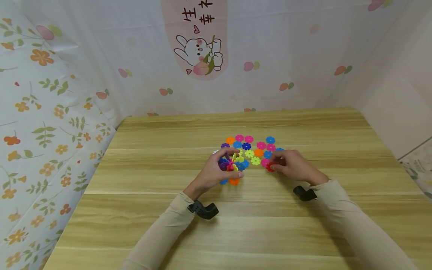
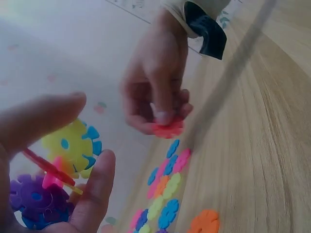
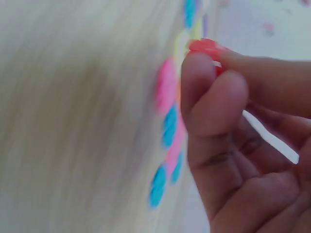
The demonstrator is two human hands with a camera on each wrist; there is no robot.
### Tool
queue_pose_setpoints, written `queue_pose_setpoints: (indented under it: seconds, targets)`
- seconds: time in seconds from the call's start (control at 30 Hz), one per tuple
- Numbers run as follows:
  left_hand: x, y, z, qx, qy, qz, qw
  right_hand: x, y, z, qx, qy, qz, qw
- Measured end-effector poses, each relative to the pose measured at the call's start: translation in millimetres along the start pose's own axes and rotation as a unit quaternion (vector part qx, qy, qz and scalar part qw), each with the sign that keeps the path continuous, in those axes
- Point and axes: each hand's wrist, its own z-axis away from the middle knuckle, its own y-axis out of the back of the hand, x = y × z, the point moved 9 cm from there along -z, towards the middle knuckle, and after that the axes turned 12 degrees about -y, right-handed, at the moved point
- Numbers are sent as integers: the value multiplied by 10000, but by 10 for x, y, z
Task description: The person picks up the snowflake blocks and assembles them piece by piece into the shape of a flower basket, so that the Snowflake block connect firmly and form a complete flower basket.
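My left hand point(image 1: 213, 168) holds a cluster of interlocked snowflake discs point(image 1: 231, 165) between thumb and curved fingers. In the left wrist view, yellow point(image 2: 63, 144), purple and blue discs stick out around red and pink ones in the middle. Over on the right, my right hand point(image 1: 296, 165) pinches a red snowflake disc point(image 3: 206, 47) between thumb and fingertips. The left wrist view has this red disc raised above the loose discs, apart from the cluster. Part of the cluster is hidden behind the left fingers.
Loose discs in several colours lie flat on the wooden table point(image 1: 236, 232), among them a yellow-green one point(image 1: 255, 161) between the hands and a blue one point(image 1: 270, 140) farther back. An orange disc point(image 1: 234, 182) lies below the left hand. A printed cloth point(image 1: 287, 67) hangs behind the table.
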Motion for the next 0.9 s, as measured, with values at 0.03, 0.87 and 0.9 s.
queue_pose_setpoints:
  seconds: [0.03,0.87,0.9]
  targets:
    - [-5,-1,-2,28,27,-23,10000,-60,-3,9,-13,26,-232,9997]
    - [58,-62,-56,216,-135,-466,9986,-670,-37,103,346,236,-1853,9818]
    - [61,-65,-58,217,-144,-484,9985,-669,-41,100,341,235,-1863,9816]
